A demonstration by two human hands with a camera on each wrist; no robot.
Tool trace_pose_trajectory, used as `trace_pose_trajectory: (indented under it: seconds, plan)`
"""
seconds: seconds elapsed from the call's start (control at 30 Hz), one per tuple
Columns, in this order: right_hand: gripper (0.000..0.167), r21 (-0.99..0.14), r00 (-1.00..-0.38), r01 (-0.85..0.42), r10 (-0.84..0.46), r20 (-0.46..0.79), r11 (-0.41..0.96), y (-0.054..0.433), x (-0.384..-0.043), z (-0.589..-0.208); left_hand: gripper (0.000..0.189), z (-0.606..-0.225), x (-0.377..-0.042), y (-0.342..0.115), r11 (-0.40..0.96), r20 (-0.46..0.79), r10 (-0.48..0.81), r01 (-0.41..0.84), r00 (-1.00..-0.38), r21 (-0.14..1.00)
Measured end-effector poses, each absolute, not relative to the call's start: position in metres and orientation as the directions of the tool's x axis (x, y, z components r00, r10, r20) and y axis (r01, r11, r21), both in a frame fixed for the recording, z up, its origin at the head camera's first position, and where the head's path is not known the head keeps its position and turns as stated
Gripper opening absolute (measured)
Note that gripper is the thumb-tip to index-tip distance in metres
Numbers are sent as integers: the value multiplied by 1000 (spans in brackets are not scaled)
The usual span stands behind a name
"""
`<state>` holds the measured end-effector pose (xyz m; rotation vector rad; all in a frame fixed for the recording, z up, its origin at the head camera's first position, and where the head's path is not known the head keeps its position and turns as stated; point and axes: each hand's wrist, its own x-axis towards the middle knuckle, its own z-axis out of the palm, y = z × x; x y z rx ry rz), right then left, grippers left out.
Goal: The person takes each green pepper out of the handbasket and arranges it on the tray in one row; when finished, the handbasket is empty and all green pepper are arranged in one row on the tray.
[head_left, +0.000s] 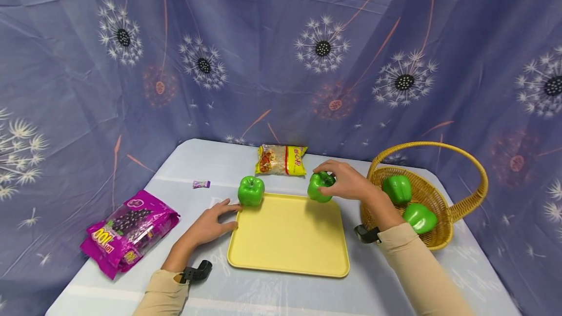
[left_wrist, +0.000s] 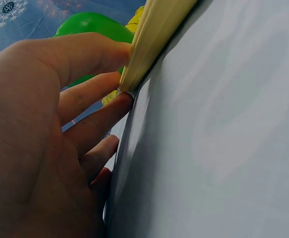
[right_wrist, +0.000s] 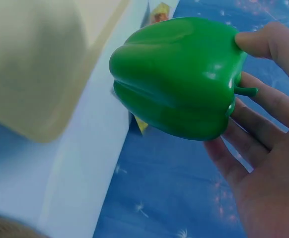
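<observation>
Glossy green bell pepper [head_left: 314, 189], gripped by its stem end in the right hand [head_left: 349, 180] at the yellow rectangular tray's [head_left: 290, 238] far right corner, calls for a light hold while the left hand [head_left: 208, 226], fingers extended against the tray's left edge, should prevent sliding.

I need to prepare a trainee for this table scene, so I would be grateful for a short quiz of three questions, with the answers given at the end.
1. How many green peppers lie in the wicker basket?
2. True or false: the left hand touches the edge of the yellow tray.
3. What does the right hand hold, and by which end?

Key:
1. Two.
2. True.
3. A green pepper, by its stem end.
</observation>
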<state>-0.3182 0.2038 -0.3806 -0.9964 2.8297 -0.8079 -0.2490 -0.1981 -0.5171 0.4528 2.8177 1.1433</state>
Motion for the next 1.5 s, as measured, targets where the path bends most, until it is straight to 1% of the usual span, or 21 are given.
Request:
trace_pose_trajectory:
  seconds: [0.23, 0.4, 0.57, 0.83, 0.97, 1.1, 1.5]
  plan:
    - [46, -475, -784, -582, -611, 111, 660, 185, -324, -385, 44, -516, -250, -198, 679, 36, 290, 233, -956, 696]
    - [46, -485, -791, -567, -605, 93, 667, 174, -327, -389, 45, -516, -251, -199, 682, 38, 293, 237, -955, 692]
    - [47, -487, -797, -556, -598, 82, 674, 165, -331, -396, 45, -515, -252, -198, 678, 57, 303, 257, -951, 689]
    - [51, -473, -790, -562, -610, 64, 678, 146, -335, -403, 44, -516, -252, -197, 666, 83, 313, 281, -946, 691]
    - [52, -456, -787, -567, -615, 53, 686, 137, -337, -405, 45, -516, -252, -197, 667, 69, 306, 265, -950, 696]
    - [52, -465, -788, -560, -615, 41, 686, 127, -337, -408, 46, -516, -250, -197, 664, 60, 305, 258, -950, 702]
    - [52, -468, -749, -585, -662, 0, 662, 100, -333, -412, 47, -516, -250, -198, 666, 54, 307, 255, -950, 701]
